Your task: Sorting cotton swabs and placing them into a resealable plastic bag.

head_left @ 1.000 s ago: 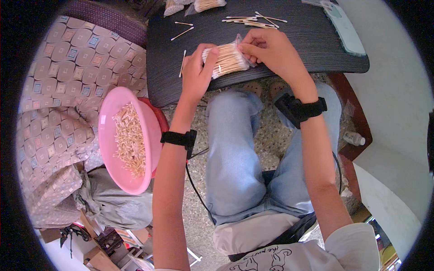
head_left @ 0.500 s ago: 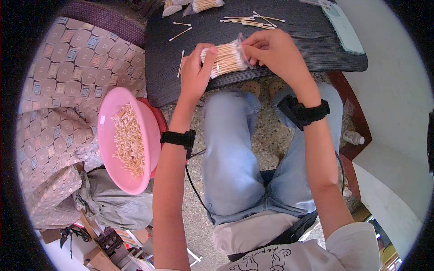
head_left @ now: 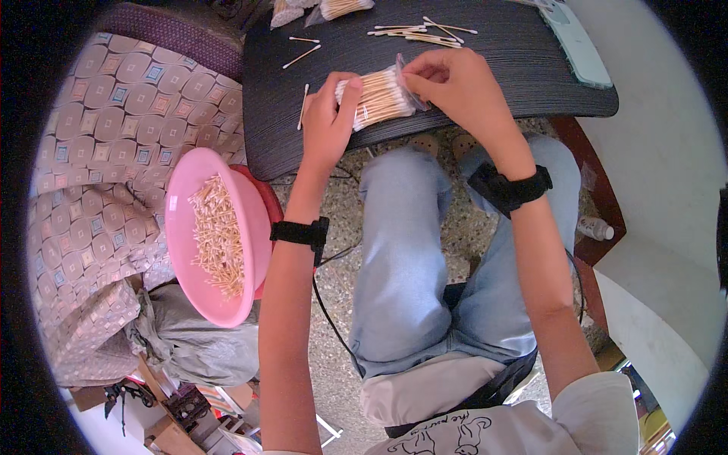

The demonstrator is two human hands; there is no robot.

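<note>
A clear plastic bag packed with cotton swabs [head_left: 381, 97] lies over the near edge of the black table. Around its left end my left hand [head_left: 331, 112] is closed, thumb on top. My right hand [head_left: 455, 82] pinches the bag's clear mouth [head_left: 403, 76] at the right end, fingertips together. Whether the mouth is sealed I cannot tell. Beyond the bag lies a small pile of loose cotton swabs [head_left: 421, 32]. A single cotton swab [head_left: 303, 106] rests just left of my left hand, and two more loose swabs [head_left: 302, 56] lie farther back.
More bags of swabs [head_left: 343, 7] sit at the table's [head_left: 500, 76] far edge. A pale green plastic piece [head_left: 580, 45] lies on the right side. Left of my arm, a pink basin [head_left: 178, 227] holds many loose swabs. A plastic bottle [head_left: 595, 227] lies on the floor at right.
My right fingers have shifted slightly left along the bag's mouth. My left leg has moved a little to the right. The left hand keeps its hold on the bag.
</note>
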